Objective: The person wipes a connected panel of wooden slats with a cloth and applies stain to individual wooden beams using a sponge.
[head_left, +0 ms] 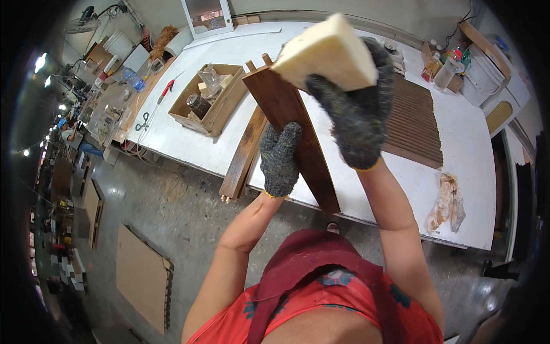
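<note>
Both my hands wear dark grey knitted gloves. My left hand (281, 159) grips the edge of a dark brown stained wooden board (298, 132), tilted over the white table, with round dowels standing out of its far end. Raised above the board's far right side, my right hand (362, 103) is closed round a thick cream-coloured foam sponge block (326, 53). The sponge is apart from the table. Under my left hand's side lies another brown wooden piece (245, 155), with dowels at its near end.
On the white table (366, 195) stand a cardboard box (213, 114) with a jar and foam pieces, and a ribbed brown panel (413, 123). A stained rag or bag (447, 203) lies near right. Scissors (143, 121), a red-handled tool (166, 90) and a white bucket (481, 83) are at the sides.
</note>
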### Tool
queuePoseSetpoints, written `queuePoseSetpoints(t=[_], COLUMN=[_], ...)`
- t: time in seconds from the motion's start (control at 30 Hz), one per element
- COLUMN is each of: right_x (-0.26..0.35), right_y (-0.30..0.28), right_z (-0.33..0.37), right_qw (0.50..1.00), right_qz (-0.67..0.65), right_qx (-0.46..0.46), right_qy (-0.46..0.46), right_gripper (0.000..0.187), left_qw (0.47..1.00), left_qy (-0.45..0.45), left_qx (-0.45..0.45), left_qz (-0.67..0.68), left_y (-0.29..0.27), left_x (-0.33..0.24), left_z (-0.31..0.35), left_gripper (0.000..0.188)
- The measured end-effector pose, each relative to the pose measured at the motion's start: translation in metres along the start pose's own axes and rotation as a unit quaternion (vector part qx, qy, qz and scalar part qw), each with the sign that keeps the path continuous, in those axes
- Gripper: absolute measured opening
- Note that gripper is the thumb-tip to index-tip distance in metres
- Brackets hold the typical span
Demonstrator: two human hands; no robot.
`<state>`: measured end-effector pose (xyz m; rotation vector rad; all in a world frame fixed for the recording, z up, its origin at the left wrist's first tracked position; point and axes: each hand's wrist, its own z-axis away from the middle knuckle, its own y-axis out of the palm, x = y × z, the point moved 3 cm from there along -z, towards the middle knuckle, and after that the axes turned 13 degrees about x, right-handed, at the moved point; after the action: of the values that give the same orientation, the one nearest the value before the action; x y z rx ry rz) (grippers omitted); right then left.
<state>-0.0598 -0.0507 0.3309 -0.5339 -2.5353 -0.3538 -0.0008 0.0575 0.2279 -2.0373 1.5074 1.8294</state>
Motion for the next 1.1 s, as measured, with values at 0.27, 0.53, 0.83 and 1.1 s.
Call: queuePoseSetpoints(t=[0.27, 0.53, 0.83, 1.1], right_x=[-0.011, -0.016, 0.011, 0.01], right_y=[0.011, -0.056, -0.175, -0.068], right_z=[0.041, 0.173, 0.246, 0.067], right_qw=[0.949, 0.891, 0.864, 0.98], right_qz=[0.286, 0.335, 0.393, 0.009], right_qx=[0.135, 0.272, 0.043, 0.014], right_qy=[-0.008, 0.137, 0.312, 0.2], right_gripper=[0.056, 0.039, 0.06, 0.055], left_qw=[0.862, 0.971, 0.962, 0.982], left_qy=[0.248, 0.069, 0.196, 0.014], left_qx=[-0.007, -0.228, -0.182, 0.06], left_qz=[-0.443, -0.014, -0.051, 0.18], left_y=[-0.072, -0.066, -0.085, -0.006], left_x=[0.005, -0.053, -0.077, -0.014], left_z=[0.003, -0.024, -0.025, -0.008], left_gripper=[0.034, 0.069, 0.048, 0.039])
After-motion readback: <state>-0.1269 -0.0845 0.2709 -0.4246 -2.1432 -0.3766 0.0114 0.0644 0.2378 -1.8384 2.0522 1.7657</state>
